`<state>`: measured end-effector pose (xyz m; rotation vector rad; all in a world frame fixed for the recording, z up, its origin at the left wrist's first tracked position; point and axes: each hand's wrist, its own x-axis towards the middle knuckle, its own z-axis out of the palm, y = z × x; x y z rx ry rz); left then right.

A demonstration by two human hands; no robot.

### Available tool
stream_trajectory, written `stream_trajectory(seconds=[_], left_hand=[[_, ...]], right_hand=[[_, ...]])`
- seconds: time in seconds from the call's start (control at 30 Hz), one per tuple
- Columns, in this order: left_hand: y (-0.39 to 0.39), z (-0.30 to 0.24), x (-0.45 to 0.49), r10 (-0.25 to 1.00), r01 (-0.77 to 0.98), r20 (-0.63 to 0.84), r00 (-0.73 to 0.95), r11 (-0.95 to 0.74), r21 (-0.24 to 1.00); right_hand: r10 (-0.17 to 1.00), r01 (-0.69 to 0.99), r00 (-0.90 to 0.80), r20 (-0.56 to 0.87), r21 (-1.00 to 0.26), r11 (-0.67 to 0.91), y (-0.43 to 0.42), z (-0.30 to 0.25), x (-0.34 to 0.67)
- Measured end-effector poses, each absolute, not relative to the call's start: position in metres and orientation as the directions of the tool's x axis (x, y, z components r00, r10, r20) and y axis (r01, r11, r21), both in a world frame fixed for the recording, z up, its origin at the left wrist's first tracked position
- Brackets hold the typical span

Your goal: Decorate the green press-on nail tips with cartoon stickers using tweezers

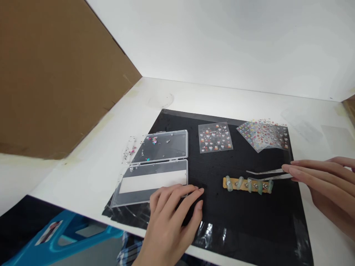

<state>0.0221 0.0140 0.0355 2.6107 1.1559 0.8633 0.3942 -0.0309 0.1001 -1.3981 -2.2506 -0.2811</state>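
Note:
My left hand (173,212) lies flat on the black mat (235,218), fingers spread, its tips at the near right corner of an open clear plastic case (155,166). My right hand (321,181) reaches in from the right with fingers stretched out, their tips touching the back end of metal tweezers (267,174) that lie on the mat. The tweezer tips rest just above a tan strip (246,184) carrying several pale green false nails.
Two sheets of small cartoon stickers lie at the back of the mat, one (215,137) in the middle and one (263,135) to the right. Tiny gems sit in the case lid. A cardboard panel (55,74) stands at left. A blue plastic object (63,240) sits below the table edge.

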Motion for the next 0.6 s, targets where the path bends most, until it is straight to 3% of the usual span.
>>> stream_trajectory(seconds=[0.27, 0.43, 0.6], left_hand=[[0.013, 0.037, 0.021, 0.725, 0.626, 0.433, 0.536, -0.685, 0.372], [0.013, 0.036, 0.022, 0.712, 0.623, 0.436, 0.55, -0.698, 0.353], [0.014, 0.037, 0.022, 0.709, 0.624, 0.426, 0.562, -0.702, 0.344]], right_hand=[[0.789, 0.882, -0.4, 0.466, -0.038, 0.47, -0.026, 0.104, 0.398], [0.73, 0.803, -0.562, 0.388, 0.042, 0.595, -0.023, 0.107, 0.416], [0.707, 0.784, -0.59, 0.39, 0.069, 0.617, -0.02, 0.108, 0.418]])
